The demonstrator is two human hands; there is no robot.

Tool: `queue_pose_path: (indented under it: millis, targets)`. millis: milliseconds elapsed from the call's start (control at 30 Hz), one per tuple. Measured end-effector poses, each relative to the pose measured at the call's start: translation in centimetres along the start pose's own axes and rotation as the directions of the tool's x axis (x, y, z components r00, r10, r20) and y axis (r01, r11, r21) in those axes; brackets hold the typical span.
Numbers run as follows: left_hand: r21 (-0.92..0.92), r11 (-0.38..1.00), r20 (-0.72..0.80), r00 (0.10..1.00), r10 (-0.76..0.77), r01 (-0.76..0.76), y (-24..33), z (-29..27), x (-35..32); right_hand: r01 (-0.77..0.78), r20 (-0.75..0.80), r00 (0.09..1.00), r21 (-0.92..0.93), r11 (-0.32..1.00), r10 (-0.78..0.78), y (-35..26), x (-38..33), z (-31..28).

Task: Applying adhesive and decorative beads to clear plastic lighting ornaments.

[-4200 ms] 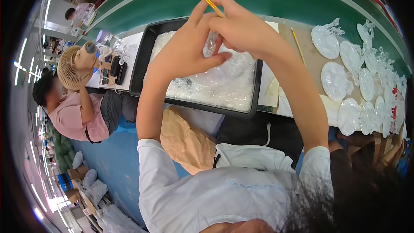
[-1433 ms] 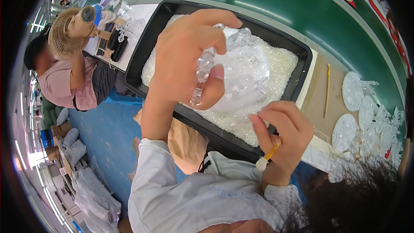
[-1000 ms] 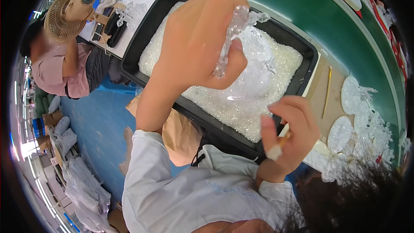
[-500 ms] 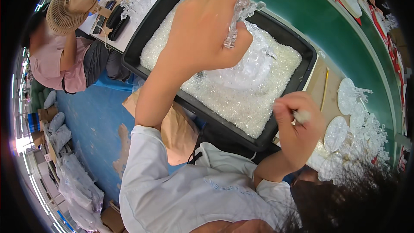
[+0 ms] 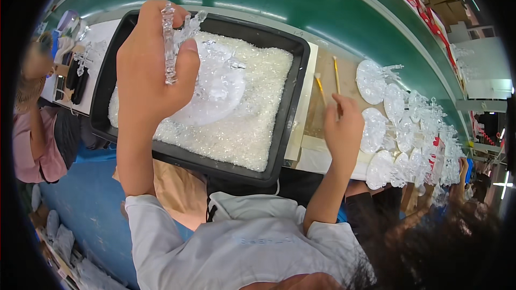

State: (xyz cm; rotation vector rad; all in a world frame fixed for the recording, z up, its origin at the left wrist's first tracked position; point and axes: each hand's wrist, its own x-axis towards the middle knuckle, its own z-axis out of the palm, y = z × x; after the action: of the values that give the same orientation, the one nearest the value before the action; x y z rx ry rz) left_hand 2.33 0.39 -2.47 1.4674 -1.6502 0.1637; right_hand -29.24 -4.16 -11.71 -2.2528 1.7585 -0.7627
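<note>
My left hand [image 5: 153, 64] is raised over the left part of a black tray [image 5: 298, 96]. It pinches a clear plastic ornament [image 5: 170, 45] with a ribbed, column-like part standing up between finger and thumb. A frosted white disc [image 5: 217, 94] shows beyond that hand, over white beads [image 5: 252, 142] in the tray; whether it joins the ornament I cannot tell. My right hand [image 5: 344, 131] is lowered at the board right of the tray. Thumb and index finger close around the end of a yellow-handled paintbrush [image 5: 321, 87], the grip partly hidden. A second paintbrush [image 5: 337, 72] lies just beyond the index finger.
Several clear ornaments with round bases [image 5: 371, 81] crowd the table at the right. A green panel [image 5: 258, 0] runs along the back, with a shelf at upper right. At left sits a person in a pink top [image 5: 35, 139], near a beige fan [image 5: 29, 94].
My view has turned to the right. My right hand has moved out to the board, where a second paintbrush now shows. My left hand keeps hold of the clear ornament.
</note>
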Motion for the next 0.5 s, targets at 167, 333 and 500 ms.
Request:
queue_pose_path:
  millis: [167,333,500]
  targets:
    - [0.044,0.999,0.006,1.0,-0.006,0.006,0.2,0.2,0.1,-0.056,-0.059,0.997,-0.246,0.968,0.042,3.6,4.9,0.8]
    - [0.096,0.995,-0.039,0.999,0.038,-0.034,-0.1,1.8,-0.2,0.012,0.186,0.981,-0.31,0.951,0.049,4.5,5.8,0.7]
    - [0.124,0.991,-0.054,0.997,0.06,-0.053,0.1,1.5,0.0,0.039,0.171,0.985,-0.277,0.96,0.01,4.1,5.3,0.9]
